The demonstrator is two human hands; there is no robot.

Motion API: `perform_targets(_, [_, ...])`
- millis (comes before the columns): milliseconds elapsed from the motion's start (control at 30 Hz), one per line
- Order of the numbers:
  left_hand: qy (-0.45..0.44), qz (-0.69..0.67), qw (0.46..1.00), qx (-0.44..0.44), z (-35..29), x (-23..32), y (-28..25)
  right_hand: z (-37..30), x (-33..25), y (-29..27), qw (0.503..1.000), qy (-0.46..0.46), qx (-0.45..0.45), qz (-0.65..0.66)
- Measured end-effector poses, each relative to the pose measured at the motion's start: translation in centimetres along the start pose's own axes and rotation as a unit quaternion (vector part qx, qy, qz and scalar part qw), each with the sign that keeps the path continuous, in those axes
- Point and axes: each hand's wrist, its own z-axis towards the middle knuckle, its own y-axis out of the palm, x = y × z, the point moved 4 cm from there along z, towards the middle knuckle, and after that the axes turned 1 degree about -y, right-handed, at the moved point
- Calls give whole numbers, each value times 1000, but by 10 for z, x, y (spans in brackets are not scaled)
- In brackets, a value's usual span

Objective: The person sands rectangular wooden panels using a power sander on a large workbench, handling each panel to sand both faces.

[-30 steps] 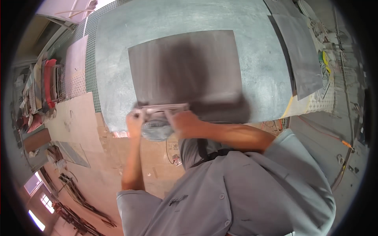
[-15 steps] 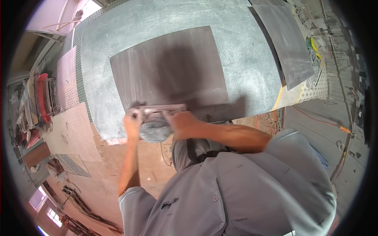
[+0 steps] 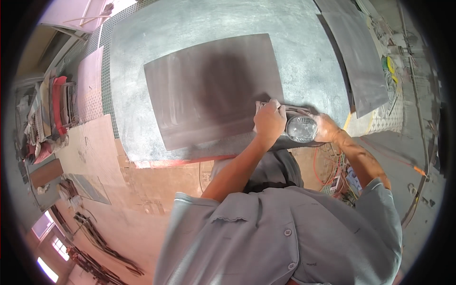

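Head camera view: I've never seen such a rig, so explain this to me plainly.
A wide fisheye camera on the person's head looks down, so straight edges bend and the grey shirt shows at the bottom. There is no robot: each grip is a bare hand. The left grip holds one end of a handheld power tool; the right grip holds the opposite end, beside its round vented part. A dark sheet lies on the broad grey-green tabletop, with the tool at its near right corner. The dark blot is a shadow.
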Motion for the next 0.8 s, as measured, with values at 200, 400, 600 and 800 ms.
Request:
perform_targets(200, [-78, -5, 997, 27, -8, -78, -97, 52, -110, 13, 991, -3, -101, -84])
perform_targets(400, [-91, -24, 990, 104, -44, -200, -230, 115, -266, 43, 986, -107, -131, -11])
perform_targets(600, [-169, -150, 965, 129, -78, -317, -349, 177, -384, 122, 960, -278, -20, 32])
perform_targets(800, [-224, -103, 958, 149, -76, -364, -407, 210, -441, 130, 956, -273, -65, 79])
